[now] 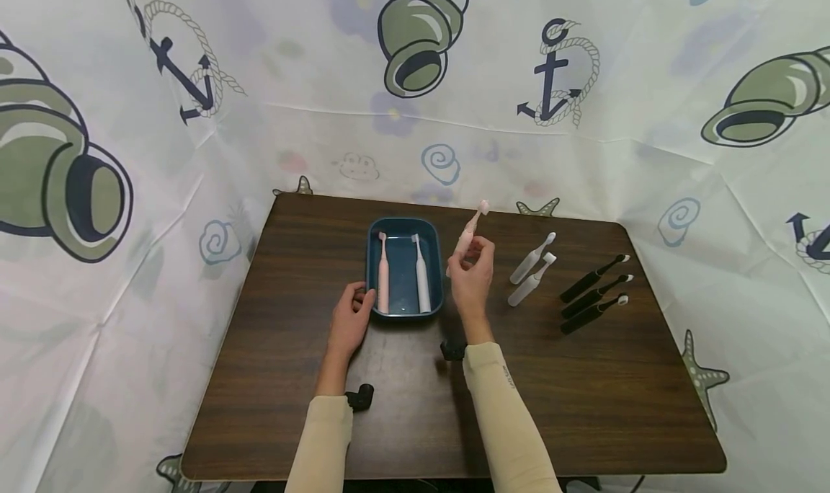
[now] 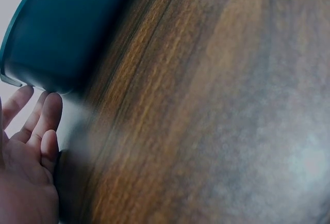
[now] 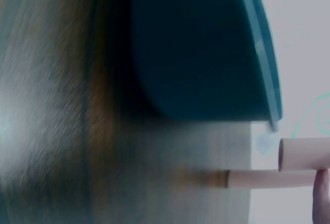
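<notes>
A blue tray (image 1: 405, 225) on the table holds a pink electric toothbrush (image 1: 384, 280) and a white electric toothbrush (image 1: 422, 280), heads pointing away. My left hand (image 1: 350, 320) is at the tray's near left corner; its fingertips (image 2: 51, 108) touch the outer wall in the left wrist view. Right of the tray, my right hand (image 1: 472, 280) grips a pink toothbrush (image 1: 465, 241) by its handle, head up and away. A second pink handle (image 3: 268, 179) shows in the right wrist view beyond the held one; in the head view it is mostly hidden or indistinct.
Two white toothbrushes (image 1: 526, 287) lie right of my right hand. Farther right lie three black toothbrushes (image 1: 586, 314). All rest on a dark wood table (image 1: 415, 421), with a patterned white cloth (image 1: 324, 147) hanging behind and beside it.
</notes>
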`<state>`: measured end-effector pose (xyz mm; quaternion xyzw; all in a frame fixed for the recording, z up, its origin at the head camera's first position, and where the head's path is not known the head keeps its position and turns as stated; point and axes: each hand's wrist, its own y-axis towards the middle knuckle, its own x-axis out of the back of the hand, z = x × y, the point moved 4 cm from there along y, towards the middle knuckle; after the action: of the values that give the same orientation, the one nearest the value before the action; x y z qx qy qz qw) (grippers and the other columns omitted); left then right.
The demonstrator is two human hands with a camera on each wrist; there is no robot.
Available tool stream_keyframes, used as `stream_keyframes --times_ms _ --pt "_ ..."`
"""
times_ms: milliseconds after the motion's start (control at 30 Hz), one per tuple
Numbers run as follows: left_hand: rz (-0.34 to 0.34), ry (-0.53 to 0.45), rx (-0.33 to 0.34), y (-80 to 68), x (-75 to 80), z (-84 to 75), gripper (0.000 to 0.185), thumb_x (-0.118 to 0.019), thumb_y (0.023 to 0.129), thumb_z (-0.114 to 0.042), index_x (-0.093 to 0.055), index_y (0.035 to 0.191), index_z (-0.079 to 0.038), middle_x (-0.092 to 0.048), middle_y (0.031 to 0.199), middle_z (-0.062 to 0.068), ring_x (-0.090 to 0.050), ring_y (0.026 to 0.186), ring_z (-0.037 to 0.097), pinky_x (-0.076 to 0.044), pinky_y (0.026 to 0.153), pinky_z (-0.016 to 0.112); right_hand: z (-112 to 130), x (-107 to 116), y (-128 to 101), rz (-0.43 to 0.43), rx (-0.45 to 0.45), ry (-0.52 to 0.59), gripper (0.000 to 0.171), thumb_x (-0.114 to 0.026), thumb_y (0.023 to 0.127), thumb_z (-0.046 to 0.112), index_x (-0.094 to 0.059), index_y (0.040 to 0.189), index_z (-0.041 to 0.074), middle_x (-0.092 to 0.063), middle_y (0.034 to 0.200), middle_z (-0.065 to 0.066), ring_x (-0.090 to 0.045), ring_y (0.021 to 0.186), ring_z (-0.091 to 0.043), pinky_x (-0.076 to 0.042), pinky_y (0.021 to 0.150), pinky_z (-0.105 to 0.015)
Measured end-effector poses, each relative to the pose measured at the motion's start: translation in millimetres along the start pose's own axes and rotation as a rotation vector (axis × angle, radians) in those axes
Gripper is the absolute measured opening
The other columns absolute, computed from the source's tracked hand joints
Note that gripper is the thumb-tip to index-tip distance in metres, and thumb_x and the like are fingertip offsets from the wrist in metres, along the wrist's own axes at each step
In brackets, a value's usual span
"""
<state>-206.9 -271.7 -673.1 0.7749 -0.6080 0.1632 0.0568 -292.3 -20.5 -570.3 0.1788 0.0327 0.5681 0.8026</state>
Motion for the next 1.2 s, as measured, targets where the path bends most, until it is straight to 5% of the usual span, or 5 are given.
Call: stream_keyframes --times_ms 167,467,1200 --pt "0.002 -0.007 -0.008 1.3 -1.9 -0.5 0.052 -0.059 0.109 -0.052 -0.058 0.147 -0.017 -0.069 0.124 0.01 -0.061 0.098 0.021 -0.047 0.086 0.036 7.2 7.3 -4.1 -0.027 0.022 -0.001 0.044 -0.068 0.092 -0.015 -0.052 0.133 -0.011 -0.058 0.122 -0.03 -0.058 0.105 -0.042 -0.054 0.089 -0.059" --pt "0.004 -0.02 -0.013 1.8 -3.5 -0.2 0.05 -0.06 0.109 -0.051 -0.059 0.146 -0.017 -0.068 0.122 0.011 -0.061 0.098 0.023 -0.048 0.086 0.038 -3.6 16.7 -3.0 -0.045 0.031 0.007 0.041 -0.067 0.091 -0.017 -0.053 0.129 -0.013 -0.056 0.119 -0.031 -0.058 0.105 -0.051 -0.053 0.091 -0.07" --pt "-0.004 -0.028 -0.026 1.6 -0.9 -0.2 0.05 -0.058 0.11 -0.051 -0.059 0.146 -0.017 -0.066 0.122 0.011 -0.059 0.097 0.023 -0.047 0.087 0.039 -25.7 10.9 -0.4 -0.043 0.052 0.012 0.036 -0.067 0.092 -0.017 -0.053 0.125 -0.013 -0.055 0.119 -0.032 -0.057 0.11 -0.048 -0.049 0.097 -0.074"
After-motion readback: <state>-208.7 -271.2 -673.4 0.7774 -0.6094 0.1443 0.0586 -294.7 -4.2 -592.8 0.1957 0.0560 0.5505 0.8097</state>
